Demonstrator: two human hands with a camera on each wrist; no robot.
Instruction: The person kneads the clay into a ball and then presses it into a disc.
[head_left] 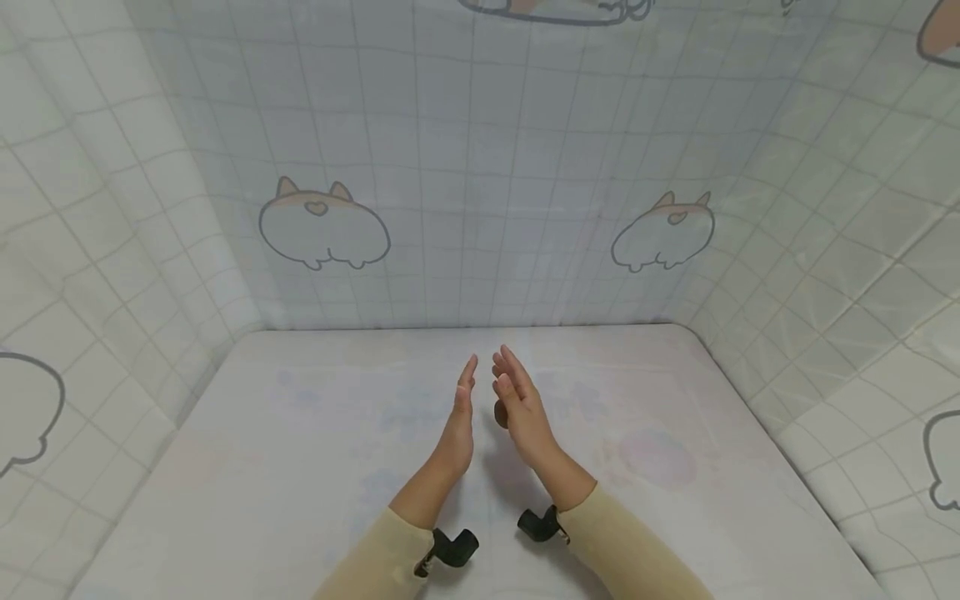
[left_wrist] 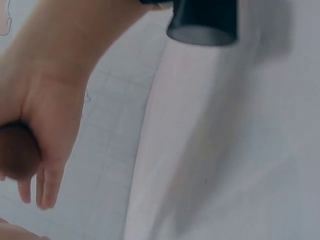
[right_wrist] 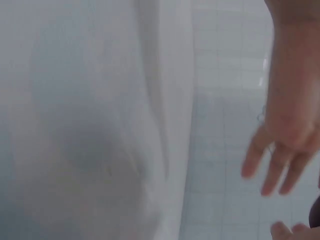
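A small dark brown ball (head_left: 501, 413) is right at the palm side of my right hand (head_left: 531, 421), below the thumb. The right fingers are straight and point away over the table. Facing it across a narrow gap is my left hand (head_left: 454, 429), palm inward, its fingers straight and nothing in it. In the left wrist view, the ball (left_wrist: 19, 151) overlaps the right palm (left_wrist: 54, 112) near the thumb base. The right wrist view looks at the left palm (right_wrist: 292, 107) with its fingers spread, and only the ball's edge (right_wrist: 315, 214) shows there.
Both hands are above a pale table (head_left: 262, 467) with faint coloured patches. White gridded curtains (head_left: 480, 167) with dog drawings enclose the back and both sides. Each sleeve cuff carries a black camera mount, one on the left (head_left: 456, 548) and one on the right (head_left: 537, 526).
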